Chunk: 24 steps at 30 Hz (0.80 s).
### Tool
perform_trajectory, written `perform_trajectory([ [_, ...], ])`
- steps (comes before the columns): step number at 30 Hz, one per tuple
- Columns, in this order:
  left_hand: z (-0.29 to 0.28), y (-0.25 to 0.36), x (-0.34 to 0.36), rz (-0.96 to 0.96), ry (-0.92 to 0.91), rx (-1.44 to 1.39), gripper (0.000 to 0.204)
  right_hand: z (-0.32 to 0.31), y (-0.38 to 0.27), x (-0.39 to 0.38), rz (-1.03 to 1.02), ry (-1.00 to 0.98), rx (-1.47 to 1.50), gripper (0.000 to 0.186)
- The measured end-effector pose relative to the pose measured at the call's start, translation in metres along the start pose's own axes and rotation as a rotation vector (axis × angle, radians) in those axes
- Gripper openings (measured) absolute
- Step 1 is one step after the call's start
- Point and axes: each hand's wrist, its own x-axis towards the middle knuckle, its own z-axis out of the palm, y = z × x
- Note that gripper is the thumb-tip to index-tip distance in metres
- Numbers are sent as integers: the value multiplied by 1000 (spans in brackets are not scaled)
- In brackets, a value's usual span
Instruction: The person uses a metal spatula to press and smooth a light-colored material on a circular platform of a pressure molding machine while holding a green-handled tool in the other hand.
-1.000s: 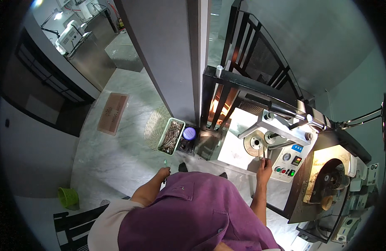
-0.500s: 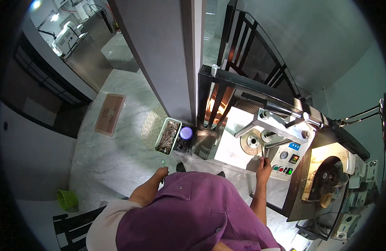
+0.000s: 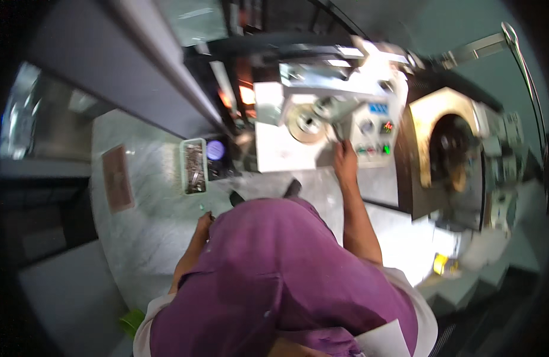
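My right hand is closed on a thin metal tool at the right side of a round disc on a white machine; the disc has a dark hole in a metal hub. A small panel with a gauge and lit buttons sits just right of that hand. My left hand, low beside my purple apron, is closed on a small, blurred tool with a pale green tip.
A tray of metal pieces stands beside a container with a purple lid. A grey column rises at upper left, black railing runs behind the machine, a lit chamber is at right, and a mat lies left.
My view has swung toward the right, and the machine now appears higher and more central, with motion blur. My right hand stays by the disc; both hands keep their grip.
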Motion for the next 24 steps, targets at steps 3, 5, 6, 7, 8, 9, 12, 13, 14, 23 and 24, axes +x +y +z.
perform_trajectory([
  [3, 13, -73, 22, 136, 89, 154, 43, -3, -30, -2, 31, 3, 51, 30],
  [5, 23, -96, 47, 211, 73, 187, 44, -9, -19, -4, 100, -21, 50, 30],
  [6, 30, -112, 44, 121, 55, 54, 46, -3, -28, -8, 78, -41, 22, 28],
  [7, 28, -107, 44, 42, 23, -48, 49, -5, -26, -11, 83, -43, 1, 26],
  [8, 25, -104, 43, -6, 6, -89, 49, -5, -23, -14, 82, -34, 16, 26],
  [9, 25, -101, 40, -64, -17, -145, 49, -3, -23, -17, 88, -34, 6, 26],
  [12, 6, -71, 32, -233, -74, -286, 49, -7, -15, -23, 69, -4, 67, 22],
  [13, 2, -68, 29, -278, -83, -328, 49, -5, -16, -23, 70, -8, 71, 22],
  [14, -1, -65, 28, -322, -89, -367, 49, -2, -16, -23, 103, 16, 66, 22],
  [23, -2, -50, 14, -350, -130, -688, 42, 1, -33, -20, 139, 17, 37, 26],
  [24, -1, -56, 16, -354, -124, -692, 42, 2, -35, -19, 118, 25, 45, 26],
])
